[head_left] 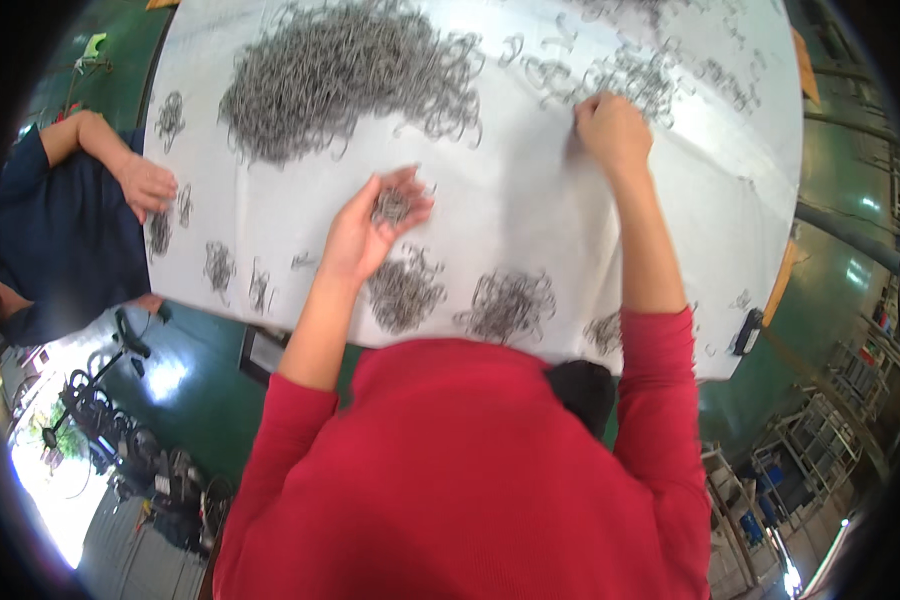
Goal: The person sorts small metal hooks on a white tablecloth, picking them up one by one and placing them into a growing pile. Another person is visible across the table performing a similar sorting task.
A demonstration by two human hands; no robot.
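Observation:
My left hand (358, 235) is over the middle of the white-covered table (530, 200), palm turned up. In its curled fingers rests a small bunch of thin, dark, curved metal hooks (392, 206). Farther right, my right hand (618, 138) is closed, its fingertips down at the edge of a loose scatter of similar hooks (642, 82). What those fingertips pinch, if anything, is hidden. A large heap of hooks (320, 85) spreads across the far left of the table. Close to my body lie two smaller piles, one left (406, 292) and one right (510, 305).
At the left edge a co-worker in dark blue has a hand (148, 186) beside small clusters of hooks (218, 262). More hooks lie by my right forearm (604, 332). A small black object (747, 332) sits at the table's right corner. Metal racks (815, 440) stand lower right.

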